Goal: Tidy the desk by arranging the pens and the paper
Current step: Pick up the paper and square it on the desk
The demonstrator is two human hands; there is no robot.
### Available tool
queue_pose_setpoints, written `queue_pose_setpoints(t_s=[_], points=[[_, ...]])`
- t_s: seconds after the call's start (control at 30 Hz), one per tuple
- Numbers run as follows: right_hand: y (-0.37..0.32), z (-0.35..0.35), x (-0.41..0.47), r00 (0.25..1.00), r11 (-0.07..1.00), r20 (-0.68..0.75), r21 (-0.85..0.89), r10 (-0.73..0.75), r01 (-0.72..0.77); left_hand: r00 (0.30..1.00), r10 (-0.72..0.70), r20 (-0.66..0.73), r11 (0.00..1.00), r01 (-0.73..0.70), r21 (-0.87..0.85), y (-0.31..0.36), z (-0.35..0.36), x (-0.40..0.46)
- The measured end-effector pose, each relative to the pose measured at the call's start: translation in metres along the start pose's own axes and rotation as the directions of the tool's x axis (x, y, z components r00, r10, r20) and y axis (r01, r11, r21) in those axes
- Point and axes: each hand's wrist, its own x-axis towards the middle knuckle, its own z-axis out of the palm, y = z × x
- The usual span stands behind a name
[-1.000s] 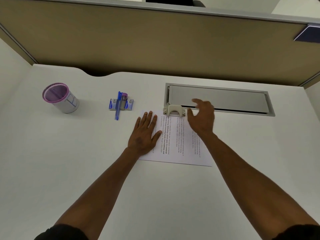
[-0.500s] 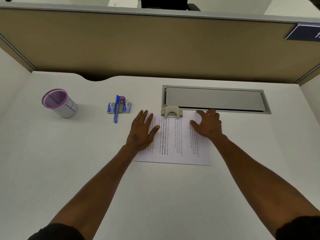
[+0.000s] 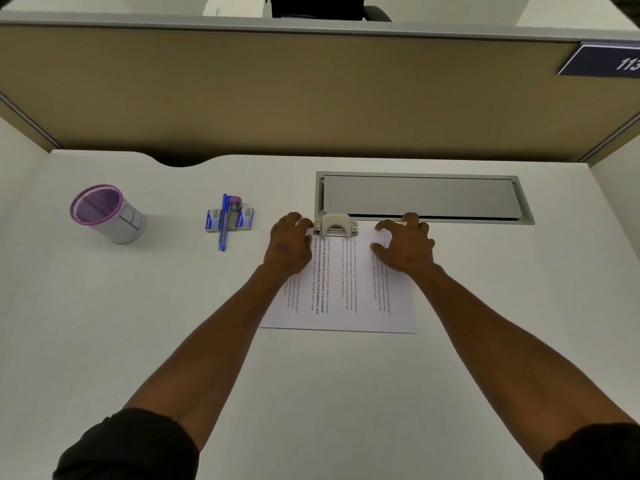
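Observation:
A printed sheet of paper (image 3: 341, 289) lies on the white desk (image 3: 138, 323), its far edge under a beige clip (image 3: 335, 224). My left hand (image 3: 290, 243) rests on the sheet's far left corner, fingers curled beside the clip. My right hand (image 3: 404, 244) presses the far right part of the sheet, fingers bent and spread. A blue pen (image 3: 223, 221) and a short purple-capped pen (image 3: 234, 211) lie across two small blue-and-white packets (image 3: 246, 218) to the left. A purple-rimmed mesh pen cup (image 3: 107, 213) stands at far left.
A grey metal cable hatch (image 3: 422, 197) is set into the desk just beyond the paper. A tan partition wall (image 3: 311, 91) closes the back. The desk's back edge has a curved cut-out (image 3: 180, 161).
Both hands slid forward to the sheet's far edge. The right hand came down from the air onto the paper, and the left hand's fingers curled beside the clip.

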Motion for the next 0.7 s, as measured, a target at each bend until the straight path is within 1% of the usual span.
queue_pose_setpoints(t_s=[0.2, 0.37, 0.53, 0.7], points=[[-0.003, 0.002, -0.004, 1.000, 1.000, 0.011, -0.015, -0.002, 0.002, 1.000, -0.001, -0.010, 1.000, 0.001, 0.002, 0.004, 0.000, -0.006], [-0.001, 0.009, -0.009, 1.000, 1.000, 0.017, 0.007, -0.014, 0.014, 1.000, 0.004, -0.012, 1.000, -0.004, -0.001, 0.005, -0.002, -0.017], [0.000, 0.017, -0.019, 0.999, 0.996, 0.002, 0.081, -0.035, 0.035, 0.999, -0.018, -0.032, 1.000, 0.017, -0.022, 0.002, -0.006, -0.033], [-0.003, 0.027, -0.035, 0.995, 0.979, -0.079, 0.185, -0.067, 0.081, 0.998, -0.050, -0.048, 0.998, 0.048, -0.026, -0.004, -0.013, -0.051]])
